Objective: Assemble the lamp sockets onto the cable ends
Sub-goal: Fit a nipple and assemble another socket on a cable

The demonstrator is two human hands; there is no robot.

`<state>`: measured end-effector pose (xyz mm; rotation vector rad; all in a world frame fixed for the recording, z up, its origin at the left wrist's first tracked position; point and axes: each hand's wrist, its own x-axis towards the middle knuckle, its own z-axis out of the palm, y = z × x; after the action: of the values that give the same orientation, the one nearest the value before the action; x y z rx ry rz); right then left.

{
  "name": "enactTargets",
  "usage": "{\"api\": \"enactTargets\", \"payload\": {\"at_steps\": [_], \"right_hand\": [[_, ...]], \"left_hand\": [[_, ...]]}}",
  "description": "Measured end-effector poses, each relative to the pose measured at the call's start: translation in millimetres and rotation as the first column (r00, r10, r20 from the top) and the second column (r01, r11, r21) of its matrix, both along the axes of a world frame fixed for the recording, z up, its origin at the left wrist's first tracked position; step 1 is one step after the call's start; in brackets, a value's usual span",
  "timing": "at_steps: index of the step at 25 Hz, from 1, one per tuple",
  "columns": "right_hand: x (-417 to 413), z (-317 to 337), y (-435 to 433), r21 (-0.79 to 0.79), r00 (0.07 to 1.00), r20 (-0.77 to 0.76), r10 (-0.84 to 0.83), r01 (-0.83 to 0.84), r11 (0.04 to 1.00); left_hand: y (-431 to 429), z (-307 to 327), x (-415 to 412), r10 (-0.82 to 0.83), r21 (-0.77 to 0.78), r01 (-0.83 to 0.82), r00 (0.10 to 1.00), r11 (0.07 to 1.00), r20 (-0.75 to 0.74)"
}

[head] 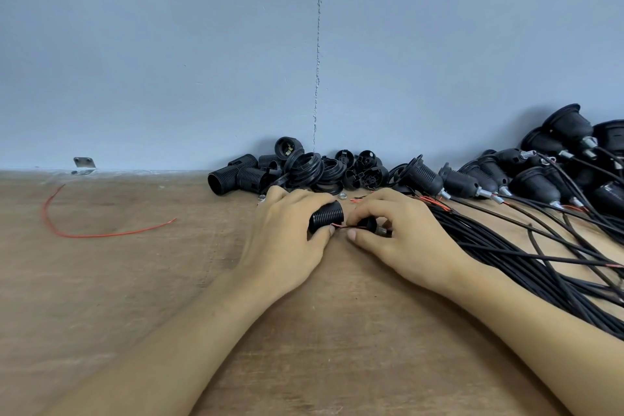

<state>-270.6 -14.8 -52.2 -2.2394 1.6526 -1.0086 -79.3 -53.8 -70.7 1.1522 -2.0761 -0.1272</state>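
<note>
Both hands rest on the wooden desk point(135, 280) near its far edge. The left hand point(287, 236) grips a black threaded socket shell point(327, 215), fingers curled over the top and thumb pressed against its lower open end. The right hand point(401, 233) pinches a smaller black socket cap point(367, 222) between thumb and forefinger, just beside the shell. A thin red lead point(342, 227) runs between the two parts, across the gap between the thumbs. Behind the hands, a pile of loose socket parts point(297, 169) lies against the blue wall point(202, 44), with a small metal nut point(342, 197) at its foot. To the right, a row of assembled sockets point(540, 172) sits on cable ends, and a bundle of black cables point(506, 246) passes under the right wrist toward the frame edge. A stray red wire point(84, 233) lies well apart on the left, near a metal bracket point(84, 164) at the wall.
</note>
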Motion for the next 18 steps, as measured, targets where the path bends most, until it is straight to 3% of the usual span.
{"api": "enactTargets", "payload": {"at_steps": [3,8,13,18], "right_hand": [[0.1,-0.7,-0.6,0.001,0.999,-0.043,-0.022,0.022,1.000],[2.2,1.3,1.0,0.000,0.998,-0.046,-0.038,0.038,0.999],[0.6,2.1,1.9,0.074,0.983,0.150,-0.102,0.092,0.993],[0.9,1.0,-0.3,0.185,0.931,0.348,-0.106,0.042,0.982]], "left_hand": [[2.4,1.1,0.2,-0.003,0.085,0.010,0.996,0.996,-0.086],[2.4,0.5,5.2,-0.028,0.093,0.036,0.996,0.995,-0.086],[1.5,-0.4,7.0,-0.109,0.132,0.137,0.975,0.982,-0.196],[1.2,0.1,6.8,-0.146,0.191,0.204,0.949,0.960,-0.281]]}}
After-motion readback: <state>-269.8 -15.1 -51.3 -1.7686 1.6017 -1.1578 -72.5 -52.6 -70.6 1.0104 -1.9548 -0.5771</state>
